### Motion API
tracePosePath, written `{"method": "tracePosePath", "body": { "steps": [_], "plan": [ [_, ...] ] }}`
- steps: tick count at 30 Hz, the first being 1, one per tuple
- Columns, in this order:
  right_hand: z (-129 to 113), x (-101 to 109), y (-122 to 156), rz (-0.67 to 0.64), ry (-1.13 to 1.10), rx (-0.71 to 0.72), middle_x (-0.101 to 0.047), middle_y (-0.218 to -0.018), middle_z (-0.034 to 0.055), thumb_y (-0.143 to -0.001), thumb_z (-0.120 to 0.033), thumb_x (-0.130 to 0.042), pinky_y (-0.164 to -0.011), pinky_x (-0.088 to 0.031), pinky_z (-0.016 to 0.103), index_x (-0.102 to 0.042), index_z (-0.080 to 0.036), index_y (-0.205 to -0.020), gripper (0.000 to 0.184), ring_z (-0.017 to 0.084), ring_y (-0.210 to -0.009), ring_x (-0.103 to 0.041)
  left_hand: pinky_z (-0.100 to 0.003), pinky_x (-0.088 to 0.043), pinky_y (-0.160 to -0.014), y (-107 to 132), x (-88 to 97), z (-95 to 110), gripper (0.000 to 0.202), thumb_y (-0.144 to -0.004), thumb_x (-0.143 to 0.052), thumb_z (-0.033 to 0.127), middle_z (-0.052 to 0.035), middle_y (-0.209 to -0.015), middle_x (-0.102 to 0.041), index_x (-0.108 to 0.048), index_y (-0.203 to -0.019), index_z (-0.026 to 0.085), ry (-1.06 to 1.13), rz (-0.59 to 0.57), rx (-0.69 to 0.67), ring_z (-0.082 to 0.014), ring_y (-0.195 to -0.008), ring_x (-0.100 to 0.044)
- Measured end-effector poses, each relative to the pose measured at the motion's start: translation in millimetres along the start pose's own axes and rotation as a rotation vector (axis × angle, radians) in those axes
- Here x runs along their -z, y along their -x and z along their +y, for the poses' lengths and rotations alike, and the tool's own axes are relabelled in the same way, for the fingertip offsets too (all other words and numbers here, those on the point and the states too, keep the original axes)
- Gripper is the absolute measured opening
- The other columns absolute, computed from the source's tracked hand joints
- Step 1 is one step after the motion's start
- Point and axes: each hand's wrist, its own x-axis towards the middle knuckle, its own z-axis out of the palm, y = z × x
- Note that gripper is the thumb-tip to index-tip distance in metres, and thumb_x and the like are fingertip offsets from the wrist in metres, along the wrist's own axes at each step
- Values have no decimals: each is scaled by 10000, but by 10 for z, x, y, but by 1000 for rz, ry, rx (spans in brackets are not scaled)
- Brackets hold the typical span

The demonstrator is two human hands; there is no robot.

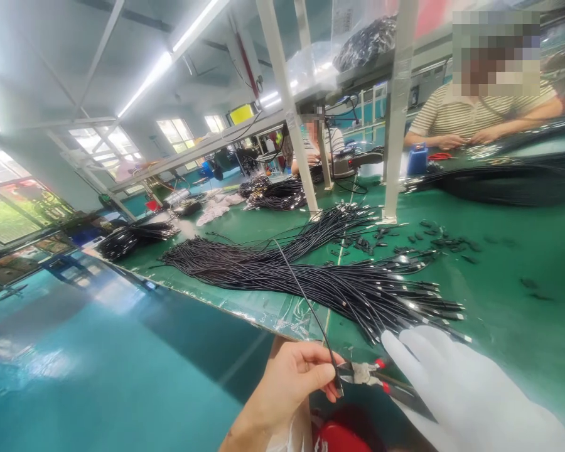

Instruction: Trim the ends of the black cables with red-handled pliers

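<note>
Between thumb and fingers, my bare left hand (pixel 301 376) pinches a thin black cable (pixel 316 319) near its end, just off the table's front edge. A white glove covers my right hand (pixel 456 383), which is wrapped round a pair of cutting pliers (pixel 365 373) with dark handles and red parts near the pivot. The jaws of the pliers are at the cable end, right beside my left fingertips. Behind my hands, a large bundle of black cables (pixel 282 276) with metal-tipped ends lies across the green table (pixel 494 276).
Small black pieces (pixel 452 242) are scattered on the table's right side. Coiled cables (pixel 508 182) lie beyond, where a person in a striped shirt (pixel 489 119) works. White shelf posts (pixel 398 113) rise from the tabletop. A blue container (pixel 417 159) stands near the right post.
</note>
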Motion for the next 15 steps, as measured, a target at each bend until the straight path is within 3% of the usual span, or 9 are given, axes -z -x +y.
{"method": "tracePosePath", "body": {
  "steps": [9, 15],
  "plan": [
    [-57, -69, 77, -53, 25, -34, -681, -850, 69, -782, -257, -559, -649, -417, 388, -619, -210, -1108, 335, 272, -782, -600, -256, -500, -632, -6, 61, 59, 229, -693, -885, 341, -33, -640, -722, -833, -791, 141, -63, -15, -6, -130, -568, -641],
    [-157, -99, 41, -51, 83, -43, -629, -747, 43, -722, -219, -582, -645, -357, 404, -552, -270, -819, 114, 262, -688, -544, -249, -490, -614, -25, 206, 54, 176, -687, -870, 313, -20, -694, -721, -826, -756, 158, -43, -71, -6, -117, -554, -639]
  ]
}}
